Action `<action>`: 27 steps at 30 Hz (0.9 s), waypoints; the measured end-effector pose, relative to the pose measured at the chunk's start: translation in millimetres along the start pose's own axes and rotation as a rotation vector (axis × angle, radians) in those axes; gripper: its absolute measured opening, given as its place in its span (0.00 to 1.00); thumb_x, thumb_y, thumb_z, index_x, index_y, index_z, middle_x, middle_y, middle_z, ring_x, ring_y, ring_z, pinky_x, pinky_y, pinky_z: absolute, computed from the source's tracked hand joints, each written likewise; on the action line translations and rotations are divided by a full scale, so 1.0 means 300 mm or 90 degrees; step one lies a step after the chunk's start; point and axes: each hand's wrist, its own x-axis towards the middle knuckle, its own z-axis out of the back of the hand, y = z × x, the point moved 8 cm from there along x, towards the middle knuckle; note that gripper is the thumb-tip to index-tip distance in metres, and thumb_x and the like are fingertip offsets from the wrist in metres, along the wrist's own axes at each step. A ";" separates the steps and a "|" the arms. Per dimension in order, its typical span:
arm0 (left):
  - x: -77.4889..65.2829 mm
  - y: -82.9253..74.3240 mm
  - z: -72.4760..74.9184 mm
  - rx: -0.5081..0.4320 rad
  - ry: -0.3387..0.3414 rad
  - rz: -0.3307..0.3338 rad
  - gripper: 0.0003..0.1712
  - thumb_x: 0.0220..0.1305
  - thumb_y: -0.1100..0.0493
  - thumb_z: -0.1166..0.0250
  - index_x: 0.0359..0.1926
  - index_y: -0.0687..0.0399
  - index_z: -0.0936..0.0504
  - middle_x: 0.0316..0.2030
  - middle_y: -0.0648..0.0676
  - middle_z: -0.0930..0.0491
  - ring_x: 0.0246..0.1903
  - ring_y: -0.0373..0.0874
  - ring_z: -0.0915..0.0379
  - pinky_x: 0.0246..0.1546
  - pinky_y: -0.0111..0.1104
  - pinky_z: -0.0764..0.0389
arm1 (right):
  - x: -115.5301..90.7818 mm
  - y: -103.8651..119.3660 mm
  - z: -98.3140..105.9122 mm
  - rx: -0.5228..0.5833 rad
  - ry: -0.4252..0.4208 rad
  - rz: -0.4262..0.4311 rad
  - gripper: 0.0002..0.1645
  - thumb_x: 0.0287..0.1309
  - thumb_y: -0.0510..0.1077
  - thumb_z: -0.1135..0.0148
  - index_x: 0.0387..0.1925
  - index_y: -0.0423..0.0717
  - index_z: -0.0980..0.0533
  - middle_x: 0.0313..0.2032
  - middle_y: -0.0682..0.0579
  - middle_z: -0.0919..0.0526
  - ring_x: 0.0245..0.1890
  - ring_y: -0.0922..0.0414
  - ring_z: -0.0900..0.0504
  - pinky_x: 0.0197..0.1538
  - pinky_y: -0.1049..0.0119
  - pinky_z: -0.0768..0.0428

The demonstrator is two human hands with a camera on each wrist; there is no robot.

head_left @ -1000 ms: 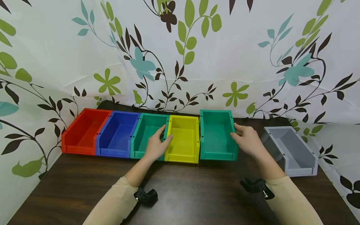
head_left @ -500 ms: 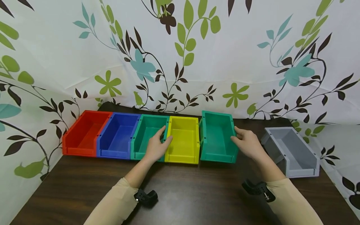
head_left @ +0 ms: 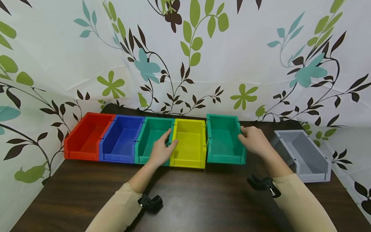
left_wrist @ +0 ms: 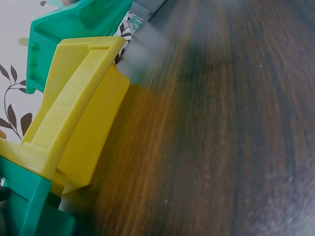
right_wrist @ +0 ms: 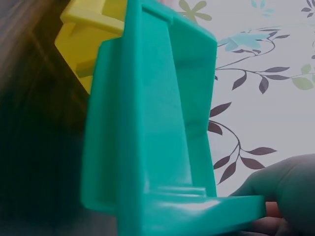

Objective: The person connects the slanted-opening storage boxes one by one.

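Five stacking bins form a row in the head view. My right hand (head_left: 255, 140) pinches the right wall of the rightmost green bin (head_left: 224, 138), thumb inside and fingers outside. This bin stands slightly apart from the yellow bin (head_left: 189, 143), its rim a little higher at the back. My left hand (head_left: 160, 151) straddles the adjoining walls of the yellow bin and the other green bin (head_left: 152, 129), thumb on the yellow side, fingers on the green side. In the right wrist view the held green bin (right_wrist: 162, 108) overlaps the yellow one.
A blue bin (head_left: 121, 138) and a red bin (head_left: 90, 135) continue the row leftward. To the right, a grey bin (head_left: 307, 154) sits angled on the dark wooden table (head_left: 185, 199). A leaf-patterned cloth (head_left: 208, 74) hangs close behind the row.
The right hand has rocked the rightmost green bin: half a second ago it was skewed with its front nearer, and now it is straighter again. The left hand has stayed put.
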 end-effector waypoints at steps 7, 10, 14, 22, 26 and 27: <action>-0.001 -0.012 -0.002 0.004 0.004 -0.005 0.38 0.66 0.46 0.44 0.72 0.52 0.44 0.69 0.59 0.39 0.67 0.55 0.41 0.60 0.51 0.30 | -0.022 0.005 -0.006 -0.028 -0.030 0.022 0.29 0.65 0.39 0.51 0.63 0.25 0.39 0.61 0.29 0.34 0.09 0.59 0.41 0.16 0.68 0.36; -0.006 -0.013 -0.002 0.007 0.003 -0.009 0.37 0.66 0.47 0.44 0.72 0.53 0.44 0.68 0.60 0.39 0.66 0.56 0.40 0.57 0.51 0.28 | -0.035 0.010 -0.011 -0.039 -0.054 0.039 0.29 0.65 0.39 0.50 0.63 0.26 0.38 0.49 0.29 0.22 0.07 0.60 0.43 0.13 0.68 0.38; -0.007 -0.015 -0.001 0.013 0.002 -0.013 0.37 0.67 0.48 0.44 0.72 0.53 0.44 0.68 0.60 0.39 0.67 0.56 0.41 0.56 0.51 0.28 | -0.046 0.010 -0.022 -0.050 -0.101 0.055 0.27 0.65 0.38 0.50 0.63 0.29 0.36 0.11 0.47 0.27 0.05 0.61 0.47 0.11 0.70 0.43; -0.005 -0.013 0.000 0.025 0.000 -0.014 0.37 0.67 0.48 0.44 0.72 0.53 0.45 0.68 0.61 0.38 0.66 0.56 0.40 0.55 0.50 0.27 | -0.057 0.043 -0.027 -0.097 -0.172 0.102 0.24 0.62 0.36 0.51 0.58 0.27 0.31 0.07 0.56 0.39 0.07 0.63 0.49 0.13 0.71 0.46; -0.005 -0.008 0.001 0.023 0.001 -0.015 0.37 0.66 0.48 0.44 0.72 0.52 0.44 0.68 0.61 0.38 0.66 0.57 0.39 0.54 0.50 0.28 | -0.054 0.030 -0.036 -0.106 -0.165 0.090 0.25 0.63 0.37 0.51 0.60 0.29 0.31 0.06 0.54 0.38 0.06 0.61 0.48 0.12 0.71 0.46; -0.004 -0.006 0.002 0.022 0.002 -0.012 0.37 0.66 0.47 0.44 0.72 0.52 0.44 0.68 0.61 0.38 0.66 0.56 0.40 0.56 0.50 0.28 | -0.053 0.028 -0.038 -0.113 -0.161 0.082 0.25 0.64 0.39 0.50 0.60 0.30 0.32 0.07 0.52 0.35 0.06 0.60 0.47 0.11 0.69 0.45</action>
